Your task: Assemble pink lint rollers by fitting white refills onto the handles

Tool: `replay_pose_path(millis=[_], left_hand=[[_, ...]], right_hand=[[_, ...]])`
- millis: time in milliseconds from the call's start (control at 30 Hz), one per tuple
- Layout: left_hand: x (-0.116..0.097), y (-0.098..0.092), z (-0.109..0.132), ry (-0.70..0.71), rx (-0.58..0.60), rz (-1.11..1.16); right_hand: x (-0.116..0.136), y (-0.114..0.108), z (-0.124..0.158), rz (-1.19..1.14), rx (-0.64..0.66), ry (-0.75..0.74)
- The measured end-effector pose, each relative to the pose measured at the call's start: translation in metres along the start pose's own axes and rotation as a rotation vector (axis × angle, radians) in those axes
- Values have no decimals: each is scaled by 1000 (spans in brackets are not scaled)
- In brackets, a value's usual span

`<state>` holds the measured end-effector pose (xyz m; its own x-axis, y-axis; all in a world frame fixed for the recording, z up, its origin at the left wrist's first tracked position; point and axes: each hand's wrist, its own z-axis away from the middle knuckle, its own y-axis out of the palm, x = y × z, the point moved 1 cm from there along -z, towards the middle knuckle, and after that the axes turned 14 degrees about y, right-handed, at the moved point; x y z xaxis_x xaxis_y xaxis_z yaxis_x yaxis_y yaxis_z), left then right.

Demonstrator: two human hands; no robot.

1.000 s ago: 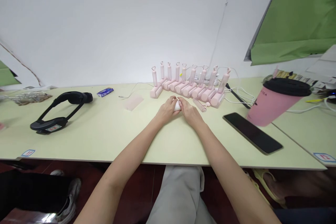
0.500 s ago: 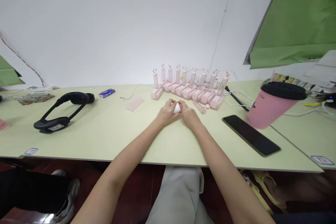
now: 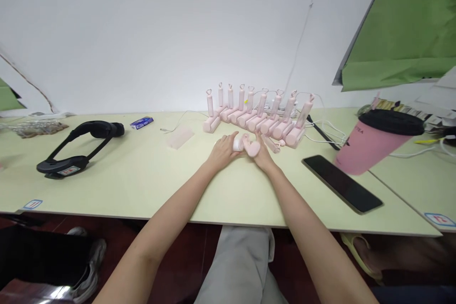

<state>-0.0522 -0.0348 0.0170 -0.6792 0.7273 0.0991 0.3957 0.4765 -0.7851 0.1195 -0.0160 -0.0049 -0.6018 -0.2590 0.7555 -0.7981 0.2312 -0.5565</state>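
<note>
My left hand (image 3: 221, 153) grips a small white cylindrical piece (image 3: 237, 145) near the middle of the table. Close beside it, my right hand (image 3: 263, 156) is closed on a pink piece with a rounded end (image 3: 253, 148). The two pieces nearly meet between my hands; whether they touch I cannot tell. Just behind stand several pink cylindrical devices (image 3: 265, 126) in a row, each with an upright tube topped by a loop. A loose clear tube with a pink end (image 3: 273, 145) lies right of my right hand.
A black phone (image 3: 342, 183) and a tilted-looking pink cup with a black lid (image 3: 374, 145) are on the right. To the left lie a translucent pink sheet (image 3: 180, 137), a blue-purple packet (image 3: 141, 123) and a black headset (image 3: 80, 149). White cables (image 3: 329, 135) run behind.
My hands have drawn slightly apart from around the white piece. The pink piece now shows in my right hand. The whole view has shifted slightly.
</note>
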Motion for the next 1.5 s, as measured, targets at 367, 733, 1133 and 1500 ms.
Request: replay_pose_path(millis=[367,733,1133,1500], left_hand=[[31,-5,8,-122,30,78],[69,-13,34,-399,19,592],[75,-25,36,-532,-56,731],[74,-15,39,-527,-55,802]], right_hand=[[21,1,8,70,92,-79],[42,-14,15,239,-337,-233],[24,9,18,566,-132,-236],[25,4,15,459,-124,-152]])
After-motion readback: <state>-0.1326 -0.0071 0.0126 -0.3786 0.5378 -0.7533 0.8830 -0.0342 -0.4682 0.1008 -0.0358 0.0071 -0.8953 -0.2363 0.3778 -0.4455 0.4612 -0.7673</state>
